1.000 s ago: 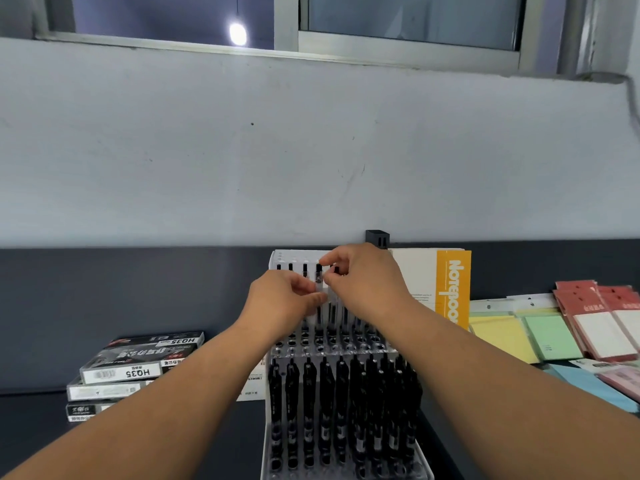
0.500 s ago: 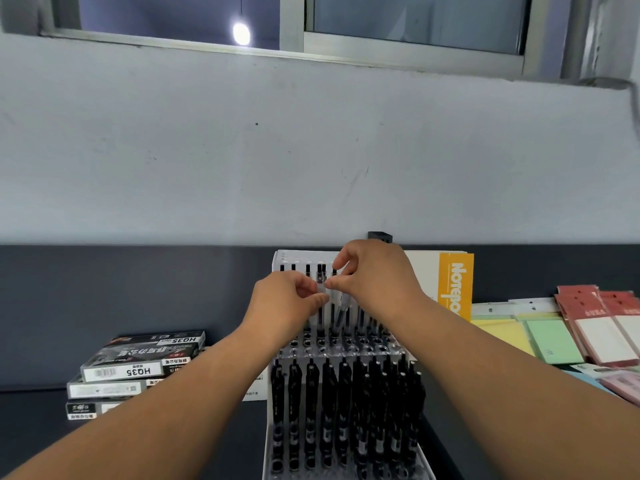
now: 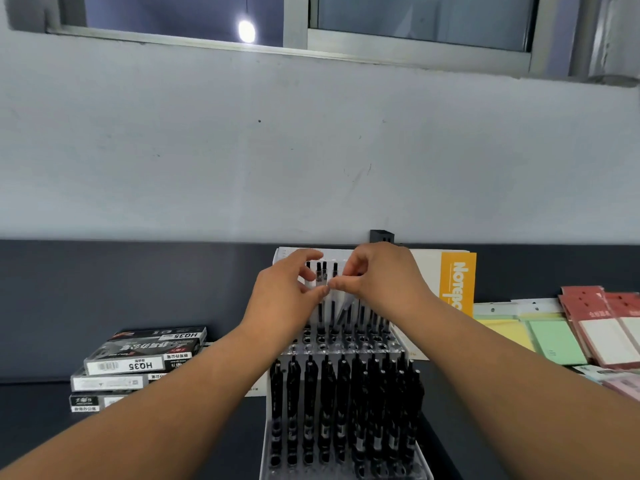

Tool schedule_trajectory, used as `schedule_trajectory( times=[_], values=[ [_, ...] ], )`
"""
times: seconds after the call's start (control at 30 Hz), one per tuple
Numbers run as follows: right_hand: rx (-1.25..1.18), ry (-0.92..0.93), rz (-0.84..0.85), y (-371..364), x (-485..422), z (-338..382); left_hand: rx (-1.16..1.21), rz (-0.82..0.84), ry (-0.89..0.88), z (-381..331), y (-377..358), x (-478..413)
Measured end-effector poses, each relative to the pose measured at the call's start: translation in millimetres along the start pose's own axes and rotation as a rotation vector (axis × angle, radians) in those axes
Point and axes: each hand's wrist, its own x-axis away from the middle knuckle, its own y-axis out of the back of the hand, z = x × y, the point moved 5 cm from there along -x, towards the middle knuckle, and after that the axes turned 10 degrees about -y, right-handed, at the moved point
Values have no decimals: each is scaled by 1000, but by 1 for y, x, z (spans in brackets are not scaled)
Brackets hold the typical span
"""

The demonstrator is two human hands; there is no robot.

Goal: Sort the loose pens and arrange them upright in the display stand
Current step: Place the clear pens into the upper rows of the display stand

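A clear tiered display stand (image 3: 394,348) sits in front of me. Its lower tier is packed with upright black pens (image 3: 343,403). White-barrelled pens with black caps (image 3: 321,271) stand in the upper back row, in front of several unfilled holes. My right hand (image 3: 384,282) pinches one white-barrelled pen (image 3: 341,303) that leans slightly in that row. My left hand (image 3: 284,299) is beside it with thumb and fingers apart around the pen tops, one fingertip touching the right hand's fingertips.
Stacked black pen boxes marked HQ35 (image 3: 138,362) lie at the left on the dark counter. A white and orange notebook (image 3: 457,285) stands behind the stand. Coloured and red notepad packs (image 3: 588,334) lie at the right. A wall rises close behind.
My left hand has opened from a closed pinch, its thumb lifting away. My right hand keeps its pinch on the pen at about the same spot in the upper row.
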Motion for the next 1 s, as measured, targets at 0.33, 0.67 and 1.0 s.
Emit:
schedule_trajectory(
  times=[0.33, 0.67, 1.0],
  values=[
    [10, 98, 18, -13, 7, 7, -65, 42, 2, 2, -2, -16],
    [-14, -21, -68, -22, 8, 5, -28, 10, 77, 11, -2, -14],
    [140, -59, -61, -26, 6, 8, 30, 28, 89, 15, -9, -8]
  ],
)
